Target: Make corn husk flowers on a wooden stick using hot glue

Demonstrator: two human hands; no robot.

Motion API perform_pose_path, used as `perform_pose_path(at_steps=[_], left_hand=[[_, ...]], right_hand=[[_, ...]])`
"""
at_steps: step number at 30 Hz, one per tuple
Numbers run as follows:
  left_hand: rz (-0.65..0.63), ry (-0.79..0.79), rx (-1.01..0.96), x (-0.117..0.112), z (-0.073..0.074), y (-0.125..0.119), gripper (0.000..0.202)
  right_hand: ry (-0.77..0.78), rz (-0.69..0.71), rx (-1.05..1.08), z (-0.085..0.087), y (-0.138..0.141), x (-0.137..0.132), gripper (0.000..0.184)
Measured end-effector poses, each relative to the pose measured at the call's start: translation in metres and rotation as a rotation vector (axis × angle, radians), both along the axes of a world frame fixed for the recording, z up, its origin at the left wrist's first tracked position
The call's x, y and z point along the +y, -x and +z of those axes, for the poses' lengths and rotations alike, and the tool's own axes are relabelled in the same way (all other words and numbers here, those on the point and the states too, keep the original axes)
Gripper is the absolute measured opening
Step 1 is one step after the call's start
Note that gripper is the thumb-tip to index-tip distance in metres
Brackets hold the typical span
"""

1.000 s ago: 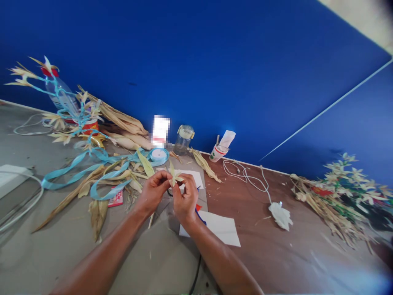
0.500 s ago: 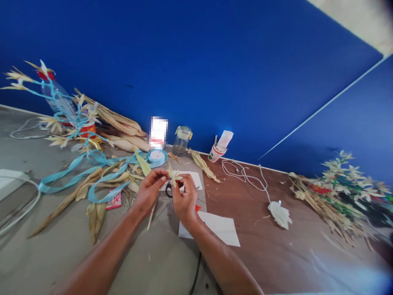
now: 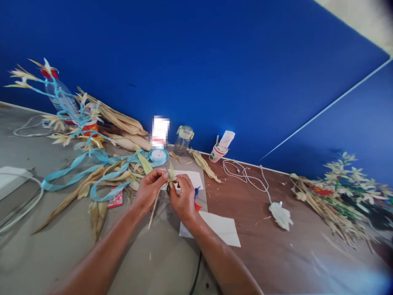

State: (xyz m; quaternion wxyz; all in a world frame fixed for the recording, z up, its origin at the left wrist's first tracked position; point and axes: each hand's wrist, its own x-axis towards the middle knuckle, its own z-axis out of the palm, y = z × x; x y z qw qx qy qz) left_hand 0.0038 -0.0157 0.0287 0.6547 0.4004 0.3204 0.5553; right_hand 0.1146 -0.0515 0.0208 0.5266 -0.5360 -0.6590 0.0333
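Both my hands meet over the middle of the table, pinched on a small flower made of dry corn husk [image 3: 170,173]. My left hand [image 3: 151,189] grips it from the left with fingertips closed, and a thin straw stem [image 3: 153,209] hangs down below that hand. My right hand [image 3: 183,196] is curled on the flower's base from the right. Under the hands lie white paper sheets [image 3: 221,228] and scissors with a blue and red handle [image 3: 196,196], mostly hidden.
Light blue ribbon [image 3: 76,172] and its roll [image 3: 158,155] trail left among loose husks [image 3: 97,214]. A bottle with husk flowers [image 3: 60,95], a glass jar [image 3: 183,139] and a paper cup [image 3: 217,152] stand by the blue wall. A white cable [image 3: 245,176] and a flower pile [image 3: 340,192] lie right.
My right hand has slid left and closed tighter on the flower, which now shows less of its petals. The scissors' coloured handle has come into sight beside that hand.
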Motion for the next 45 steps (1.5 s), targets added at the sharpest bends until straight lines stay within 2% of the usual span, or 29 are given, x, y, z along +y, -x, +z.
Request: perform_pose_path(at_steps=[14, 21, 30, 35, 45], left_hand=[[-0.102, 0.157, -0.191, -0.0045, 0.0055, -0.0031, 0.013], [-0.104, 0.231, -0.204, 0.0009, -0.0002, -0.0022, 0.015], [-0.090, 0.117, -0.162, -0.0052, 0.0061, -0.0035, 0.013], [-0.129, 0.127, -0.145, -0.0041, 0.0030, -0.0042, 0.012], [-0.105, 0.141, -0.091, 0.0000, -0.0001, -0.0019, 0.013]], right_hand=[[-0.010, -0.015, 0.031, 0.0035, 0.0030, -0.0018, 0.009], [0.009, -0.038, 0.013, 0.0040, 0.0012, -0.0017, 0.010], [0.005, -0.103, -0.040, 0.0003, -0.0010, -0.0001, 0.008], [0.003, -0.128, -0.099, -0.0004, -0.0015, -0.0008, 0.008], [-0.043, -0.161, -0.222, 0.0007, -0.0033, -0.0023, 0.007]])
